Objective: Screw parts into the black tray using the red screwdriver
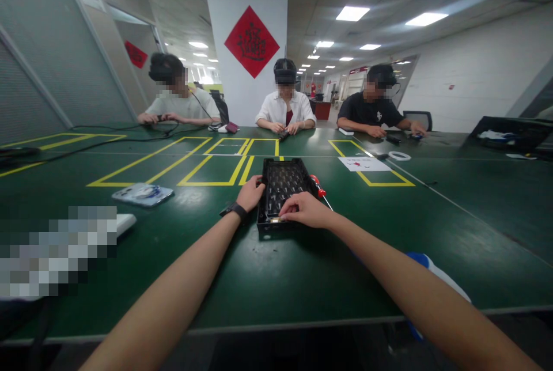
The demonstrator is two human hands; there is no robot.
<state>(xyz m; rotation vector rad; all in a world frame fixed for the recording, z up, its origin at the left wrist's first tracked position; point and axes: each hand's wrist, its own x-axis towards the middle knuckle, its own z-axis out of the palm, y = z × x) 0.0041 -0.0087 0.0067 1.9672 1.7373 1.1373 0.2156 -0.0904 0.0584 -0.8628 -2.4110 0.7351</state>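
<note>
The black tray (268, 226) lay before me on the green table (337, 290), my left hand (250, 195) clasping its left side — my right hand (305, 209) bunched by a small pale piece (275, 220), whether holding it I couldn't tell. A red-handled screwdriver (318, 188) crowded its right; a phone (142, 193) lay left, a paper sheet (367, 165) beyond.

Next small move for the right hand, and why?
Probably nudge the small pale piece gently with the right hand to check its seating: the fingertips are right by it at the near end of the black case, and the left hand is at the case's left wall, able to steady it. Whether the piece sits firmly can't be made out.
</note>
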